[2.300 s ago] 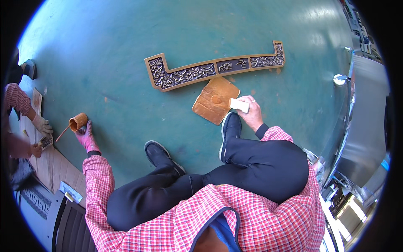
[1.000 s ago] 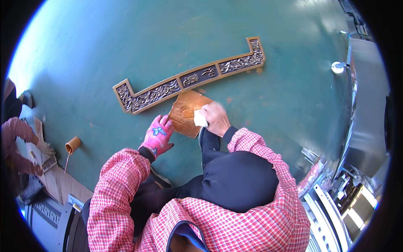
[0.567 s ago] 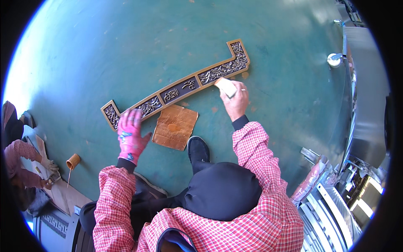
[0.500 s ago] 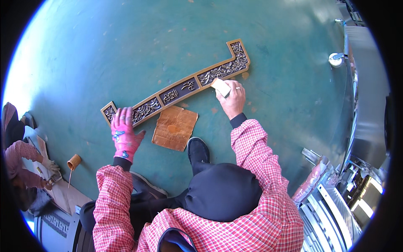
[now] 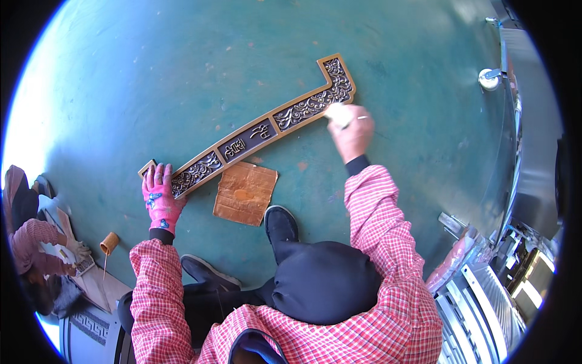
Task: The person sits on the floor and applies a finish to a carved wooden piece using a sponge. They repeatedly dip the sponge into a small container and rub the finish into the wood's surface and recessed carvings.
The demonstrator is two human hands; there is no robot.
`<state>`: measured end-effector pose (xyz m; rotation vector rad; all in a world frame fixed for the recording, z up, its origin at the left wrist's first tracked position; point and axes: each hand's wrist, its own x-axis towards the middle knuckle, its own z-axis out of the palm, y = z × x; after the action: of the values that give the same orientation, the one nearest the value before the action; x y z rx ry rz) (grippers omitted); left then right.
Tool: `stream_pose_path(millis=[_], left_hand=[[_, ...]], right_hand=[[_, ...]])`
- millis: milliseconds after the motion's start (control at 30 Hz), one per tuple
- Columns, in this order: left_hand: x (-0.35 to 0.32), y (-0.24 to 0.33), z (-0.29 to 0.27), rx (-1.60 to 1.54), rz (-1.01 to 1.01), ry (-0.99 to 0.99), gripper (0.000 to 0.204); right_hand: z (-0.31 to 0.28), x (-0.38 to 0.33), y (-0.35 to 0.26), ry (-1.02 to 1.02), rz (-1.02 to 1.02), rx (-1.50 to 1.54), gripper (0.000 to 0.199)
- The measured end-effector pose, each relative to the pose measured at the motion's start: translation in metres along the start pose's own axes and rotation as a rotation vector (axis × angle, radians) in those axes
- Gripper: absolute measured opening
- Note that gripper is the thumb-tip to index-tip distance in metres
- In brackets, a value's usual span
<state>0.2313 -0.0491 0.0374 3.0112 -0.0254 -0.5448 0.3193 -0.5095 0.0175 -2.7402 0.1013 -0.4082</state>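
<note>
A long, bent decorative panel (image 5: 247, 134) with gold-brown edging and raised scrollwork on dark recesses lies aslant on the green floor. My left hand (image 5: 162, 197), in a pink patterned glove, grips its lower left end, fingers over the face and thumb by the near edge. Bare and slightly blurred, my right hand (image 5: 353, 136) is closed round a small cream block-shaped pad (image 5: 338, 114), held against the near edge strip towards the panel's right end. A creased brown square sheet (image 5: 245, 193) lies just below the panel's middle.
At the left, a co-worker's gloved hand (image 5: 77, 249) works over a board, near an orange-brown cup (image 5: 109, 243) with a thin stick. Stacked metal pieces (image 5: 485, 297) stand at lower right. A white caster (image 5: 488, 79) is under metal framing at far right.
My right hand has moved the pad rightward and slightly away along the panel's near edge. The panel appears a little further left in view, and my left thumb has come in against it.
</note>
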Motion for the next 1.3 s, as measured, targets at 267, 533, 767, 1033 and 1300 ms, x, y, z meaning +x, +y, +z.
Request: stream_pose_path(millis=[267, 533, 767, 1033, 1300], left_hand=[[0.003, 0.002, 0.001, 0.004, 0.011, -0.065, 0.088], [0.004, 0.003, -0.001, -0.005, 0.01, -0.066, 0.085], [0.005, 0.004, -0.003, -0.016, 0.018, -0.076, 0.084], [0.005, 0.004, 0.0, -0.009, 0.016, -0.051, 0.084], [0.005, 0.003, 0.002, -0.02, 0.019, -0.041, 0.084]], right_hand=[[-0.006, 0.0, -0.02, -0.09, -0.225, 0.007, 0.045], [-0.021, 0.029, 0.045, 0.14, 0.216, 0.008, 0.039], [-0.016, 0.034, 0.052, 0.059, 0.234, -0.097, 0.038], [-0.025, 0.042, 0.063, -0.033, 0.218, 0.032, 0.041], [-0.024, 0.082, 0.076, -0.028, 0.335, 0.035, 0.039]])
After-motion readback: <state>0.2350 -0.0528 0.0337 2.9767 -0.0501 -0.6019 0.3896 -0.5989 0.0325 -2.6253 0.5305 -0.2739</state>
